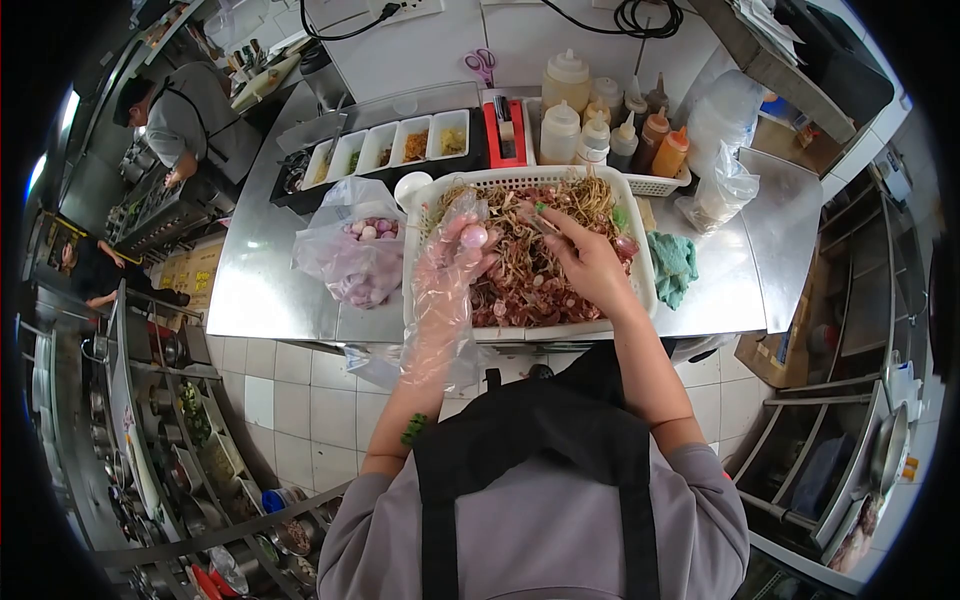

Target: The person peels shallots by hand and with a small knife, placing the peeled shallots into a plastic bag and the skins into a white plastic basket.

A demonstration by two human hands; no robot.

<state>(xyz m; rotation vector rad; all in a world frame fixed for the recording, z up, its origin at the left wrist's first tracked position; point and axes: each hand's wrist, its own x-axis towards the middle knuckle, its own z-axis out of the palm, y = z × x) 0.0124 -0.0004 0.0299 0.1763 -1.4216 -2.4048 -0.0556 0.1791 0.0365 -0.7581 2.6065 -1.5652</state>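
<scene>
My left hand (446, 262), in a clear plastic glove, is closed on a peeled pink-white shallot (474, 236). It is over the left side of a white plastic basket (410, 300) heaped with shallots, dry skins and stringy roots (545, 290). To its right, my bare right hand (590, 262) is above the same heap, fingers bent together and pointing left. A bit of green shows at a fingertip; what the fingers grip is too small to make out. Left of the basket sits a clear plastic bag (345, 262) with peeled shallots in it.
Behind the basket are a rack of white ingredient trays (410, 140), a red box (506, 135) and several squeeze bottles (590, 125). A green cloth (672, 268) lies to the right on the steel table (270, 265). At far left a person (195, 120) stands by a stove.
</scene>
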